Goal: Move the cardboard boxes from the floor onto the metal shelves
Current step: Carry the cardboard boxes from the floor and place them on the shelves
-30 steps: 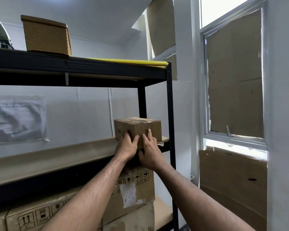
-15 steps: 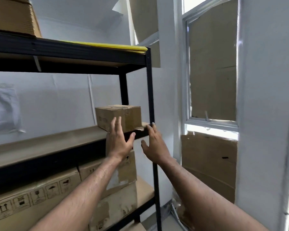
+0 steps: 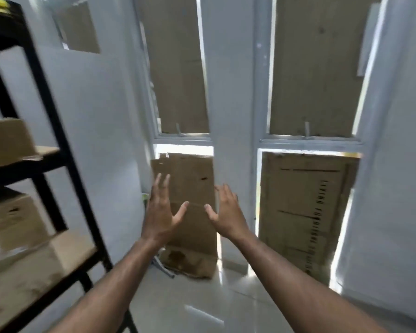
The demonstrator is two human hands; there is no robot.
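Both forearms extended forward and raised, palms facing each other. Left hand (image 3: 162,212) and right hand (image 3: 227,212) empty, fingers straight and spread, holding nothing, level with each other in mid-air. Cardboard box (image 3: 6,141) resting on a middle level of the black metal shelf (image 3: 58,131) at far left, well apart from both hands; a larger box (image 3: 12,224) on the level below. Cardboard sheets (image 3: 187,212) cover the windows beyond the hands

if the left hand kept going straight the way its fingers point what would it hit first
Probably the brown cardboard sheet leaning against the lower window. The left hand is open, its fingers pointing up and forward at it, with nothing visible between, though depth is unclear.
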